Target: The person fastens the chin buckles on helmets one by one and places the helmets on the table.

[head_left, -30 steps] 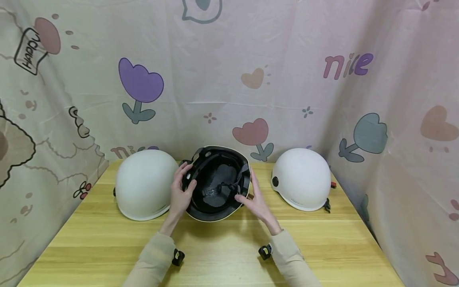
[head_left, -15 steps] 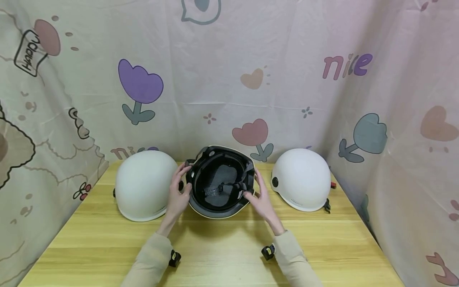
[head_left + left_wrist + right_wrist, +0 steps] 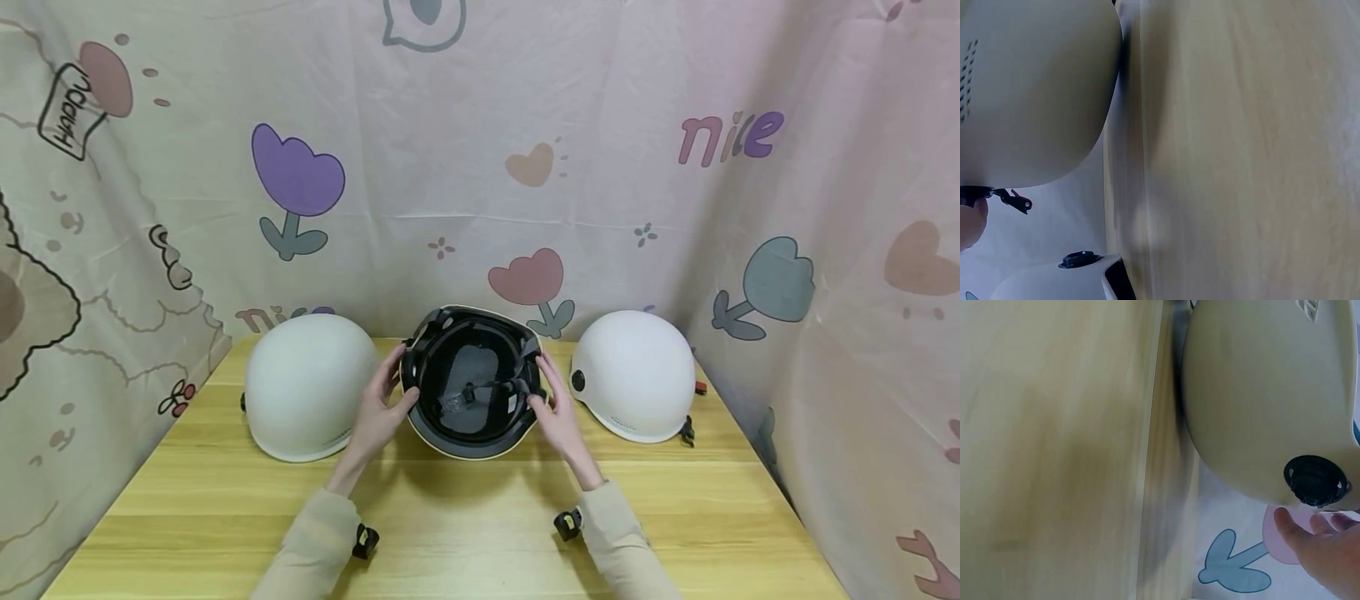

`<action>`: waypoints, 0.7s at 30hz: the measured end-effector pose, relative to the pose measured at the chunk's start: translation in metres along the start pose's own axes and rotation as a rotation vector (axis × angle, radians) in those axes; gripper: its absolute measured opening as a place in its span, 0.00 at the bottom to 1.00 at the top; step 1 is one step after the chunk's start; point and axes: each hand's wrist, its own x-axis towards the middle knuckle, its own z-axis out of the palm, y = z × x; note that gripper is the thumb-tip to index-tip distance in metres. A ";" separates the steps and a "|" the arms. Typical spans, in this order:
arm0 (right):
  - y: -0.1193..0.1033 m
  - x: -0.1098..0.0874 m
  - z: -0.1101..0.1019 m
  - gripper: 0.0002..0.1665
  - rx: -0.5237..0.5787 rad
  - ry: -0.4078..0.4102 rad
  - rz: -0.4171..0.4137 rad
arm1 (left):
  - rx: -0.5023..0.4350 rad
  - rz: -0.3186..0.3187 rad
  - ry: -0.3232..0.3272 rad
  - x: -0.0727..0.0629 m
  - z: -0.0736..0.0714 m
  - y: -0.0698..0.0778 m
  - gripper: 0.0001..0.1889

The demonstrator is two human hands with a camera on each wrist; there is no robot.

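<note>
An upturned white helmet (image 3: 474, 448) is held between both hands at the middle of the head view, its black padded inside and dark straps facing up toward me. The left hand (image 3: 381, 408) grips its left edge, thumb at the rim. On the opposite edge, the right hand (image 3: 557, 417) grips near the straps. In the left wrist view the helmet's shell (image 3: 1041, 100) appears with a dangling buckle (image 3: 1017, 202) beside a bit of the hand. A round black fitting (image 3: 1316, 481) shows on the shell in the right wrist view, close to the right fingers (image 3: 1294, 531).
One white helmet (image 3: 309, 387) stands dome-up just left of the left hand. Another white helmet (image 3: 636, 375) stands at the right, with a strap buckle (image 3: 687, 431) hanging out. All are on a wooden table (image 3: 465, 533) before a printed cloth backdrop (image 3: 420, 150).
Both hands have shifted the held helmet rightward, away from the left helmet. It has turned a little, with its opening now more squarely toward me. The standing helmets keep their places.
</note>
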 end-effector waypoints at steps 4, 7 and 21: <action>0.000 0.001 -0.001 0.36 -0.012 0.015 0.007 | -0.018 0.014 -0.010 -0.001 0.002 -0.002 0.37; 0.000 0.002 -0.002 0.33 -0.040 0.002 0.000 | -0.019 0.017 -0.003 -0.002 0.003 -0.004 0.36; 0.003 0.004 -0.012 0.36 -0.089 -0.094 0.008 | 0.044 -0.008 -0.004 -0.005 0.001 -0.008 0.35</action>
